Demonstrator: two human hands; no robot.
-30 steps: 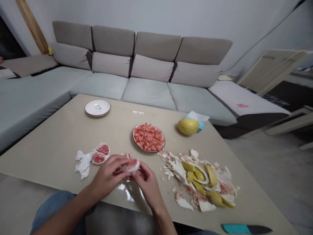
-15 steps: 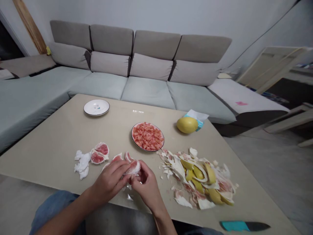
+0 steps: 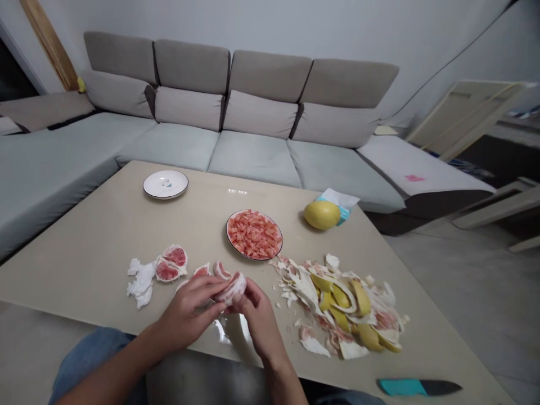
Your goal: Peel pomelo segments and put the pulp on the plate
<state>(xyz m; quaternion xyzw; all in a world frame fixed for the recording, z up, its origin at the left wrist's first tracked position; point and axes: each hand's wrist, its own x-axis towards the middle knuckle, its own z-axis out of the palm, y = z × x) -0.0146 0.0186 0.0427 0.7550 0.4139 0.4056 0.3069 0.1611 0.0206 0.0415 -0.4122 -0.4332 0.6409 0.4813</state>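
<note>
Between my two hands, above the near part of the table, is a pomelo segment with pink flesh and whitish membrane. My left hand grips its left side between thumb and fingers. The fingers of my right hand pinch its right end. Just beyond my left hand lie more pomelo pieces, partly covered by the fingers. Further left rests a cut pomelo chunk with red flesh. A plate heaped with peeled pink pulp stands beyond my hands.
Right of my hands spreads a pile of peel and membrane. A knife with a teal handle lies near the front right edge. A whole pomelo sits by a tissue pack. Crumpled tissue and a white plate are left.
The segment has turned in my hands and shows more of its pale membrane. My right hand has shifted its grip slightly, its fingers drawn a little apart from the left.
</note>
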